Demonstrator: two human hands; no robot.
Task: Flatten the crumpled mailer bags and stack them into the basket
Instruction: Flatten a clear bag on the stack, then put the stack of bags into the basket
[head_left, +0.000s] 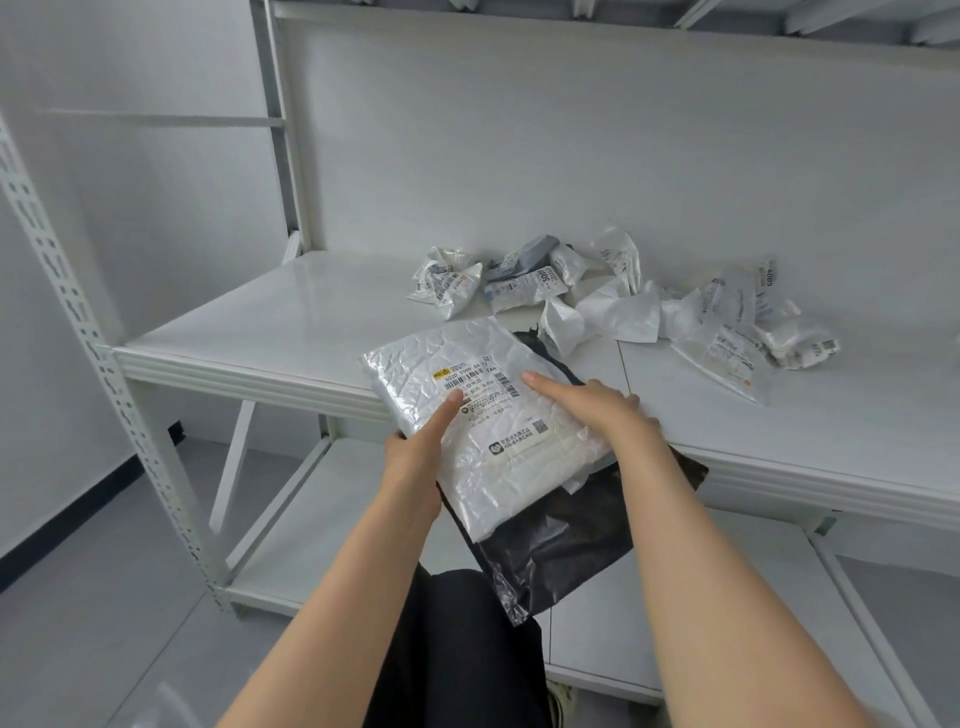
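Head view. A white bag (498, 441), smoothed but still creased, lies label-up across the front edge of a white shelf (270, 317). Its far half is on the shelf and its near half overhangs toward 6 o'clock. Under it lies a black bag (561, 540), which shows at the white bag's 1 o'clock corner and hangs past its 5 o'clock end, off the shelf.

The left grip (415, 457) grasps the white bag at its 8 o'clock edge. Its thumb (447, 410) lies on top, touching the printed label (467, 387), and the other fingers are hidden beneath. The right grip (587, 410) is released: it enters from 4 o'clock and rests palm-down on the white bag, its straight fingers (545, 384) pointing to 10 o'clock and touching the label's barcode.

A pile (623, 306) of crumpled bags, mostly white with one grey, sits well apart at 1 o'clock, along the back of the shelf by the wall.

A perforated upright (78, 332) of the rack runs down at 9 o'clock. A lower shelf (311, 519) lies beneath. At 6 o'clock are the person's black trousers (457, 649) and the toe of a shoe (561, 696).
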